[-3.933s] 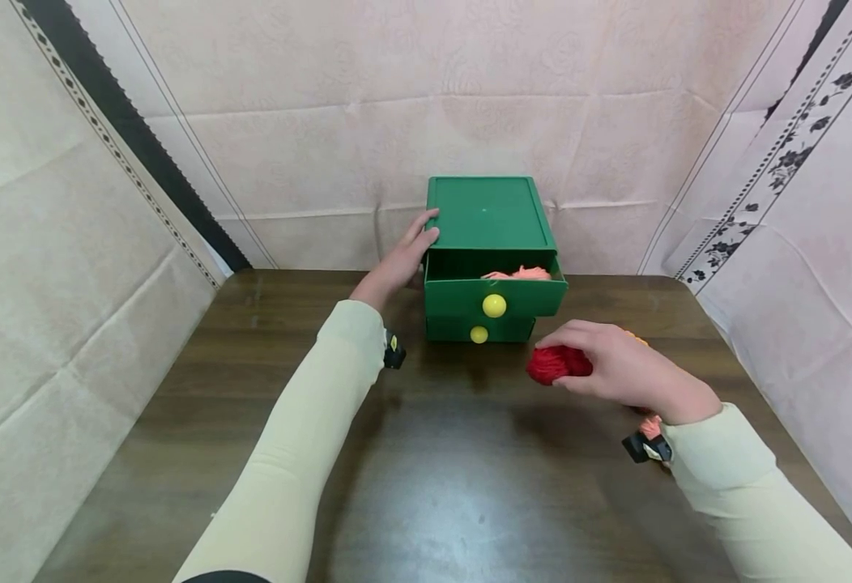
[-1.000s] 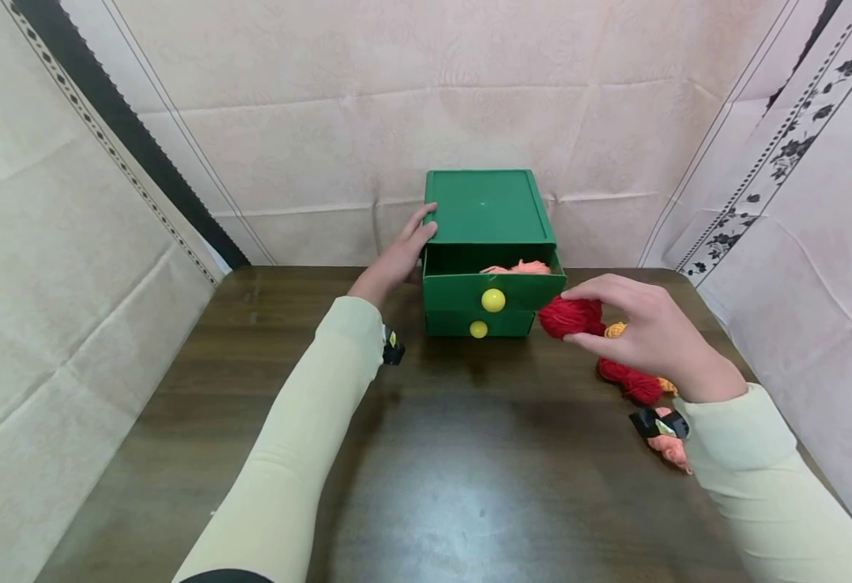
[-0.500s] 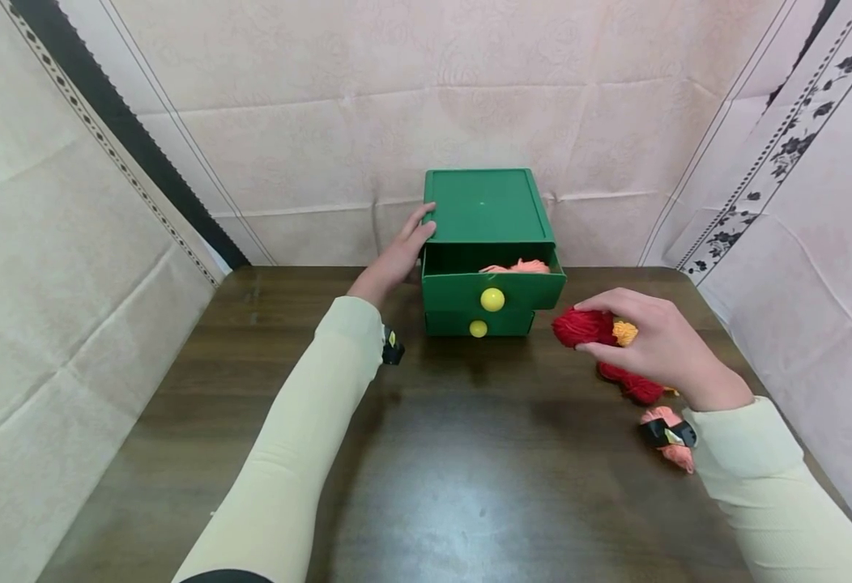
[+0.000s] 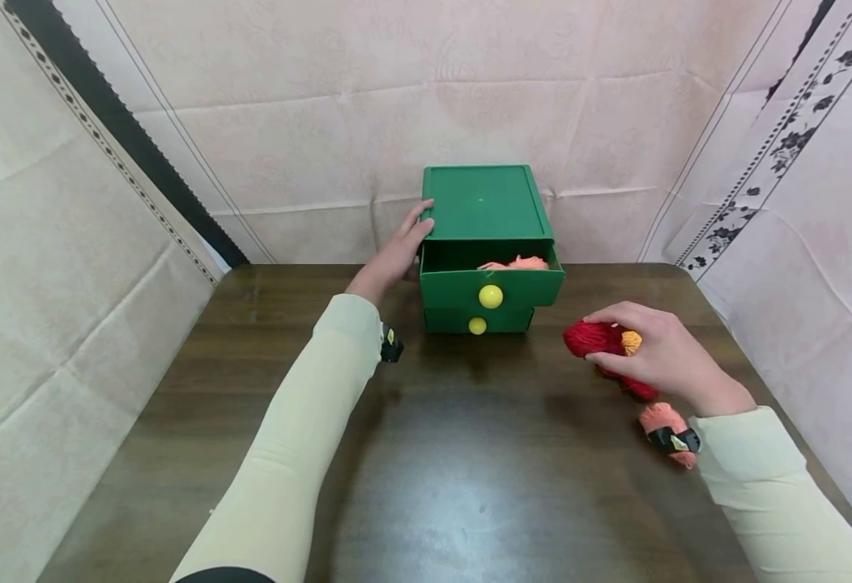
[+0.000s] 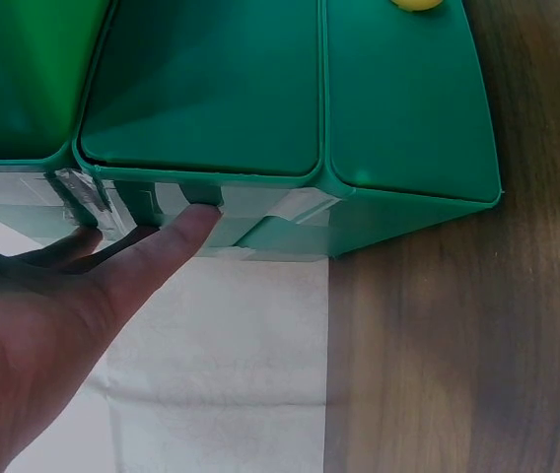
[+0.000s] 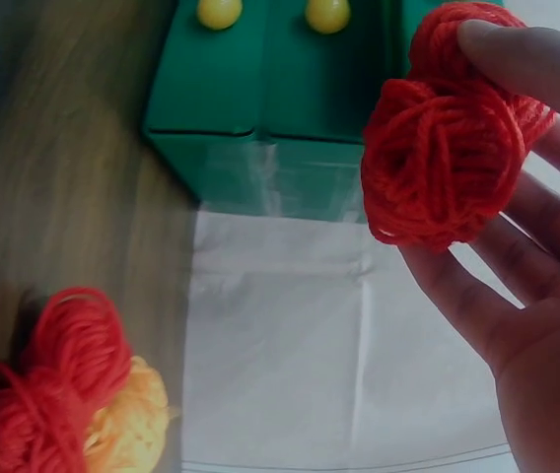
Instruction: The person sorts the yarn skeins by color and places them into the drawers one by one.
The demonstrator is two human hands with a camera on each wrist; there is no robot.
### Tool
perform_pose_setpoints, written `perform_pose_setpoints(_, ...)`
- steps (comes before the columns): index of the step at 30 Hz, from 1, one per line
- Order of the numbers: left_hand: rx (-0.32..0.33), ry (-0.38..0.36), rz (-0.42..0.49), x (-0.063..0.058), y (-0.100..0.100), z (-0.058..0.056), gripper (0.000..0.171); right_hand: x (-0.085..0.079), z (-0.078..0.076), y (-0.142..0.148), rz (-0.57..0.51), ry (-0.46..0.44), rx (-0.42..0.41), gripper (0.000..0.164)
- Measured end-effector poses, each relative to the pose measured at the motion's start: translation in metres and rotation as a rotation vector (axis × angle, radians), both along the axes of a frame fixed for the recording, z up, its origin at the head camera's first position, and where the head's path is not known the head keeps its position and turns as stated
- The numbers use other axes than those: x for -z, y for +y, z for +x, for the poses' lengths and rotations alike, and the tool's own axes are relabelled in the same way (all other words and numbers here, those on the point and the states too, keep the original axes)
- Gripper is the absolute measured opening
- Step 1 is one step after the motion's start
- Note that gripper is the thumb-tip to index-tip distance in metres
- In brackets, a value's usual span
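Observation:
My right hand [image 4: 659, 350] pinches a red yarn skein [image 4: 590, 339] between thumb and fingers, to the right of the green drawer box [image 4: 486, 202]. In the right wrist view the held skein is narrowed in the middle and raised above the table. My left hand [image 4: 397, 255] rests against the box's left side, fingers extended. The left wrist view shows its fingertips [image 5: 199, 219] touching that side, which has clear tape on it. The upper drawer [image 4: 455, 288] is pulled out, with pink yarn [image 4: 517, 263] inside. The lower drawer [image 4: 448, 321] is pushed in.
Under and beside my right hand lie another red skein [image 6: 58, 384], a yellow-orange skein [image 6: 130, 424] and a pink skein [image 4: 662, 417], the last partly covered by the black wrist camera [image 4: 674, 440]. Pale cloth walls [image 4: 470, 105] surround the brown wooden table [image 4: 426, 470].
Over the last second my right hand has drawn the red skein away from the upper drawer's corner, rightward and nearer to me. My left hand stays on the box.

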State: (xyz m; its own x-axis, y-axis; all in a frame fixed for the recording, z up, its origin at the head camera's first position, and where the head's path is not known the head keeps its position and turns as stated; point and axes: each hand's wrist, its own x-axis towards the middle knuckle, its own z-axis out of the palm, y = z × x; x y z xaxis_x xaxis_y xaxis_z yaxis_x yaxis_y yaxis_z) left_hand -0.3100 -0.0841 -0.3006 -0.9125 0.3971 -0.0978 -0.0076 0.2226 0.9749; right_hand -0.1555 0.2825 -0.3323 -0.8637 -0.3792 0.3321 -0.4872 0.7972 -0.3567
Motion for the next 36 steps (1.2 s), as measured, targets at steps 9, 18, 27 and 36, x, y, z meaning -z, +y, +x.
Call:
perform_pose_setpoints(9, -0.004, -0.005, -0.009, -0.001, -0.001, -0.001, 0.053, 0.014, -0.002, 0.009, 0.027, -0.110, 0.034, 0.044)
perform_pose_setpoints(18, -0.007, 0.006, -0.011, 0.000, 0.000, 0.000, 0.053, 0.029, -0.004, 0.018, 0.070, -0.210, 0.017, 0.046)
perform_pose_setpoints(27, -0.001, 0.000, 0.010, 0.001, 0.000, 0.002, 0.053, 0.046, -0.006, 0.022, 0.127, -0.267, 0.004, 0.042)
perform_pose_setpoints(36, -0.002, -0.006, 0.006, 0.000, -0.001, 0.002, 0.054, 0.058, -0.006, 0.021, 0.191, -0.281, -0.020, 0.040)
